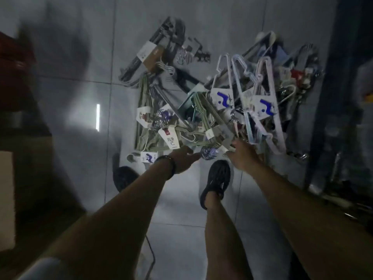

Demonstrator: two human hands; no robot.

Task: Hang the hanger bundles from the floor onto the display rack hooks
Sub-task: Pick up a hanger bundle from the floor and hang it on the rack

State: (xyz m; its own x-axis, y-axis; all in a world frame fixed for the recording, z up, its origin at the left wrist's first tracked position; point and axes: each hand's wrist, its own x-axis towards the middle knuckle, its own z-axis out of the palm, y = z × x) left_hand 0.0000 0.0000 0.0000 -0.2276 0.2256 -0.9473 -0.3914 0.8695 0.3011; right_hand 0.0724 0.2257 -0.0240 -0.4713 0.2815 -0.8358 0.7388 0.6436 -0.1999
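The pale tiled floor (80, 77) fills most of what I see, dim and a little blurred. The pile of hanger bundles (201, 110) lies on it just ahead of my feet, all tangled together. A dark frame (333, 77) stands along the right edge, close beside the pile.

Within the heap, a dark bundle (145, 57) with a brown and white tag lies at the far left. A green bundle (145, 128) is nearer to me on the left. A pastel bundle (260, 93) with white tags bearing a blue mark is on the right.

Both my arms reach down to the near edge of the pile. My right shoe (217, 182) is planted between them, and my left shoe (125, 178) shows partly behind my left arm.

My left hand (182, 158) points forward with the fingers stretched fairly straight. It grips nothing, and its tips are just beside a cluster of silvery hooks (207, 153).

My right hand (243, 154) is pushed in at the foot of the pastel bundle with the thumb out to the left. The fingers are lost among the hangers, so I cannot tell whether they have closed on anything.

A dark wristband (168, 164) sits on my left wrist.
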